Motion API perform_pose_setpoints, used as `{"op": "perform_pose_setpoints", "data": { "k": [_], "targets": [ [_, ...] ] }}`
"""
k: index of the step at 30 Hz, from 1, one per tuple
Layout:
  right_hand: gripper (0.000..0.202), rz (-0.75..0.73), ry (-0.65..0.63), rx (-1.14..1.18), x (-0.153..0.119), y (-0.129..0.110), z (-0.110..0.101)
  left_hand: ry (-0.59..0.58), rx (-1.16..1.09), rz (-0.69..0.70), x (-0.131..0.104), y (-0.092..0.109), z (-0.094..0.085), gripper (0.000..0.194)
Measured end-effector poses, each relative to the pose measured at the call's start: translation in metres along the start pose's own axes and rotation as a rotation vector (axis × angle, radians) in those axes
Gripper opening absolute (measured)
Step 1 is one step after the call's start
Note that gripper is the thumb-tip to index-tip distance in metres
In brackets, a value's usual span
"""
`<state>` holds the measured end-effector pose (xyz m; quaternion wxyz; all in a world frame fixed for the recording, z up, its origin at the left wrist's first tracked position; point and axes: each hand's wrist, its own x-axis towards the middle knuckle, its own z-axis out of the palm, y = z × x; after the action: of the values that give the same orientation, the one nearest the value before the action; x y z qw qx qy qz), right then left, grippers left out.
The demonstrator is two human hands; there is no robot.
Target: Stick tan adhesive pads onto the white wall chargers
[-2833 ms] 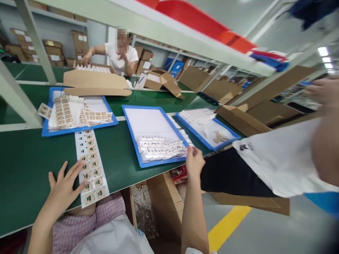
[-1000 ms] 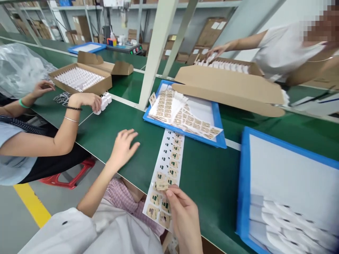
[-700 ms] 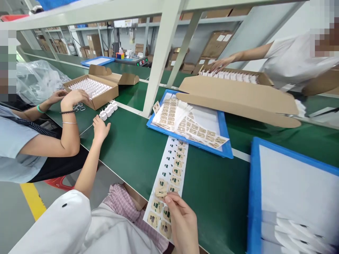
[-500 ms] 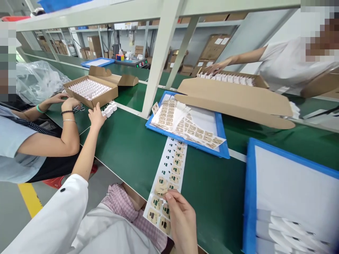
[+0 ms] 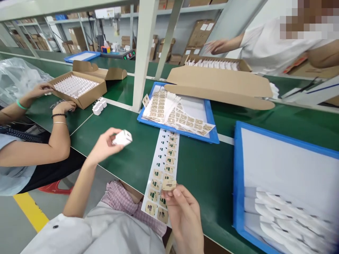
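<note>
My left hand holds a small white plug adapter between thumb and fingers, above the green table. Pinched in my right hand is a tan sticker, over the lower part of a white sheet of similar stickers. Several spots on that sheet's upper left have no tan sticker. Behind it, a blue-rimmed tray holds a fanned pile of sticker sheets. A few white adapters stand near a cardboard box filled with rows of white pieces.
Another person's forearms rest at the left. Across the table, a second person reaches over an open carton. A blue-rimmed tray with white parts lies at the right. A pale metal post rises behind the table.
My left hand has come back from the adapter group with one adapter. My right hand has lifted the sticker off the sheet. The view has shifted, and the person across has raised a hand from the carton.
</note>
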<state>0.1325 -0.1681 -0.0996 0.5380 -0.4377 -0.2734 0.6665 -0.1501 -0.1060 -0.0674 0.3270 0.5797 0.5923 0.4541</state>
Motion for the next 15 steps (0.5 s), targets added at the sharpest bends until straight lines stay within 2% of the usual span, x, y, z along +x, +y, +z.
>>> {"op": "perform_pose_setpoints", "data": {
  "k": [3, 6, 10, 15],
  "targets": [
    [0.043, -0.05, -0.074, 0.015, -0.008, -0.011, 0.014, -0.17, -0.219, 0.112, -0.042, 0.008, 0.059, 0.041],
    [0.042, -0.129, -0.082, 0.048, -0.02, -0.018, 0.021, -0.336, -0.494, 0.262, -0.067, 0.016, 0.097, 0.038],
    [0.038, -0.155, -0.037, 0.135, -0.036, -0.019, 0.021, -0.41, -0.596, 0.321, -0.08, 0.02, 0.119, 0.043],
    [0.034, -0.19, 0.078, 0.128, -0.049, -0.012, 0.021, -0.37, -0.501, 0.363, -0.084, 0.022, 0.125, 0.043]
  ]
}}
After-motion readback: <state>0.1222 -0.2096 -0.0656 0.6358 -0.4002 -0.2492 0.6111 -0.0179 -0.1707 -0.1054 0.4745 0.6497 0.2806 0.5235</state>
